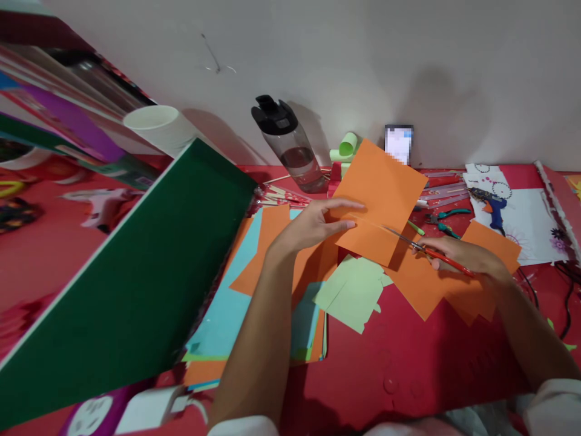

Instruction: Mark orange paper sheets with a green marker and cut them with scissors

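My left hand (318, 221) pinches the left edge of an orange paper sheet (381, 188), lifted above the red table. In my right hand (458, 254) is a pair of scissors (447, 261) with red handles. The blades reach over the lower part of the sheet, where a pale line or slit runs across it. Whether the blades are parted is hard to see. Below lie pale green paper pieces (354, 290) and other orange sheets (426, 297). Under my left forearm is a stack of light blue and orange paper (227, 321).
A dark green board (136, 278) leans at the left. Behind stand a water bottle (295, 151), paper cups (158, 127) and a phone (398, 144) by the wall. Pliers (447, 219) and a blue glue gun (494, 209) lie right; a charger (149, 412) sits near the front edge.
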